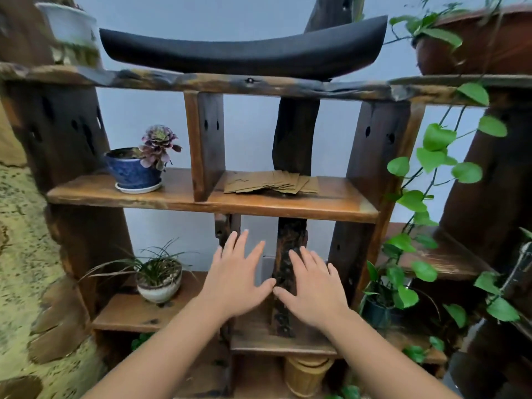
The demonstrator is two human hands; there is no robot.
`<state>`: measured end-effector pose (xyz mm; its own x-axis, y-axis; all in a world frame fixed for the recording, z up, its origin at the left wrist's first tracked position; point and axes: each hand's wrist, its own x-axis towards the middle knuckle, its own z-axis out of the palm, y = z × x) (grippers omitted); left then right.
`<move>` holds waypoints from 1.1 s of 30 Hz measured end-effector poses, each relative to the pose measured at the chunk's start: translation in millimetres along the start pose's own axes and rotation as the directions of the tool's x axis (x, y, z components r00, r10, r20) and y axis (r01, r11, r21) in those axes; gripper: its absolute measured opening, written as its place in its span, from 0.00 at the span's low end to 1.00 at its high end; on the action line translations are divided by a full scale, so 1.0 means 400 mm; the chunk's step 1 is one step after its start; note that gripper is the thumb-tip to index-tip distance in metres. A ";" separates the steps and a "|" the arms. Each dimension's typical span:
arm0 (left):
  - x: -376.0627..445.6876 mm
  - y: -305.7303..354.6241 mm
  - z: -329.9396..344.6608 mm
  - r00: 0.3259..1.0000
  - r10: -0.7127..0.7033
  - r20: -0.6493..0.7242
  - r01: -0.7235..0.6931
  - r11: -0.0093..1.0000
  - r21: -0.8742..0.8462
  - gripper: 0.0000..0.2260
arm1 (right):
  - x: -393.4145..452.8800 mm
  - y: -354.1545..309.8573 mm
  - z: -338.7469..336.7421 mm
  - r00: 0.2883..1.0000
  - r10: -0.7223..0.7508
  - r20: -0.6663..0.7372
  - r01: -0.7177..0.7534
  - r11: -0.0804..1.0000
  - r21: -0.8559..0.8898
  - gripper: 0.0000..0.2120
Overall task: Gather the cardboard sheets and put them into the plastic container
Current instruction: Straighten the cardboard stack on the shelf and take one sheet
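Head view: cardboard sheets [272,182] fanned on middle shelf [331,203], frame centre. Left hand [236,280], right hand [312,289] below, fingers spread, empty. Sheets likely light, stiff, slide-prone; square up, grip stack edges.

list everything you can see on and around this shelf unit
cardboard sheets: several, tan, fanned out on the middle shelf, right compartment
wooden shelf unit: one, dark brown, fills the view
curved tray: one, black, top shelf
succulent: one, purple, in a blue pot on a white saucer, middle shelf left
grass plant: one, green, in a white bowl pot, lower shelf left
trailing vine: one, green leaves, hanging down the right side
brown pot: one, top right
white pot: one, blurred, top left
bamboo-coloured container: one, bottom shelf
left hand: open, empty, below the middle shelf
right hand: open, empty, beside it
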<state>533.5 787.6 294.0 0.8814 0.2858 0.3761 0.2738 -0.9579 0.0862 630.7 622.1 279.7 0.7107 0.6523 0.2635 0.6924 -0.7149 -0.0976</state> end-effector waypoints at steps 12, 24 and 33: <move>0.289 -0.143 -0.081 0.996 0.071 -0.054 -0.073 0.997 -0.030 0.37 | 0.247 -0.017 -0.115 0.996 0.013 -0.091 -0.024 0.993 -0.116 0.42; 0.538 -0.206 -0.020 0.973 -0.158 0.166 0.182 0.973 -0.139 0.39 | 0.474 0.120 -0.100 0.993 0.100 0.061 -0.094 0.991 -0.093 0.42; 0.707 -0.241 0.083 0.907 -0.288 0.307 0.327 0.941 -0.084 0.43 | 0.677 0.258 -0.039 0.930 0.328 0.165 -0.338 0.940 0.038 0.49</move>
<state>769.3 961.6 361.4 0.8390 0.5432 0.0329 0.5136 -0.8104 0.2819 892.5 721.2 356.0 0.9087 0.4139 0.0546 0.4154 -0.8834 -0.2169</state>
